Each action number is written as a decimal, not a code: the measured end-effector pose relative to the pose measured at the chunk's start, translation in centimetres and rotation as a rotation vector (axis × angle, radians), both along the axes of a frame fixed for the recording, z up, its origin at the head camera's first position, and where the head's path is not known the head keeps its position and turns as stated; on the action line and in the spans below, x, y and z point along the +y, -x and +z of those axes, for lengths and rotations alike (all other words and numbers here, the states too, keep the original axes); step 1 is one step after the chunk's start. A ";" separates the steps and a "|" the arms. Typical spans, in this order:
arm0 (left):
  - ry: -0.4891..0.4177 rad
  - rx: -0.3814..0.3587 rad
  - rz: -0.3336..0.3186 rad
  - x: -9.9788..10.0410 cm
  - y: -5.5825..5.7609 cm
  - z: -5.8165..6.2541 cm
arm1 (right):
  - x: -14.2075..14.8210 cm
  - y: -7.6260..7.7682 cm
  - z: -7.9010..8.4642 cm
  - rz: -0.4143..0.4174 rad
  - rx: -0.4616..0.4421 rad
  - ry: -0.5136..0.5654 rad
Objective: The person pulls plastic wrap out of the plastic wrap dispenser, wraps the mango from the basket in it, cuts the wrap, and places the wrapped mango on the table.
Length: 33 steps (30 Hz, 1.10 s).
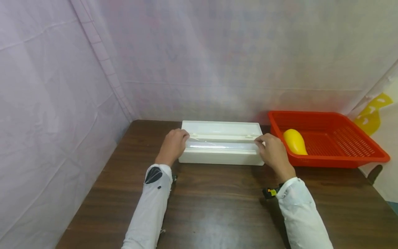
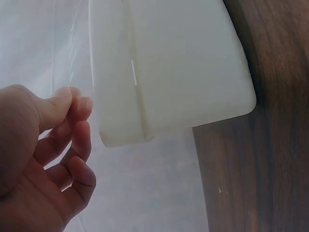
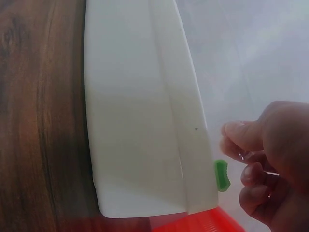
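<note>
A white cling film box stands on the table with its lid raised at the back. Clear cling film stretches across the box between the two hands. At the left end, my left hand pinches the film's edge between thumb and fingertips; thin shiny creases of film run up from those fingertips in the left wrist view. My right hand pinches the film at the right end, thumb against forefinger. A small green piece juts from the box's end beside that hand.
A red plastic basket sits to the right of the box, holding a yellow, rounded, elongated object. White sheeting hangs behind the dark wooden table and along its left. A yellow cut-out shape hangs at the far right.
</note>
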<state>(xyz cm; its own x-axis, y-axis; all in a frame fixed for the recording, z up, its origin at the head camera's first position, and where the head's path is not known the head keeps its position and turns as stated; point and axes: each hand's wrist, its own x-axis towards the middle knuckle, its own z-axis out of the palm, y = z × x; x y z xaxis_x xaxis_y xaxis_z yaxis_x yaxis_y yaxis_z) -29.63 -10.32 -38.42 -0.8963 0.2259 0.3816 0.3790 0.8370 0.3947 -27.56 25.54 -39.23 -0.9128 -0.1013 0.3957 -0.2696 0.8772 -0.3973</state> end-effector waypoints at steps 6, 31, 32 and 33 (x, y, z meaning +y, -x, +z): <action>-0.025 0.019 0.023 0.1 -0.1 0.2 | 0.1 -0.1 0.2 0.006 0.056 0.017; -0.036 0.182 0.082 -0.2 -0.5 1.1 | -0.3 -0.9 1.3 -0.020 0.162 0.064; -0.039 0.184 0.084 -0.2 -0.5 1.1 | -0.4 -0.9 1.4 -0.021 0.166 0.066; -0.042 0.186 0.085 -0.2 -0.5 1.1 | -0.4 -0.9 1.4 -0.021 0.170 0.068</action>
<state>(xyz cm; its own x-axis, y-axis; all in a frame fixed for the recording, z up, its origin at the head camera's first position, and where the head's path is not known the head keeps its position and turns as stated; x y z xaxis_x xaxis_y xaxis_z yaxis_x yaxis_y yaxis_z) -29.13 -10.53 -37.27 -0.8246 0.1327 0.5499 0.3770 0.8537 0.3592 -26.66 25.15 -37.83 -0.8336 -0.0508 0.5501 -0.3202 0.8558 -0.4062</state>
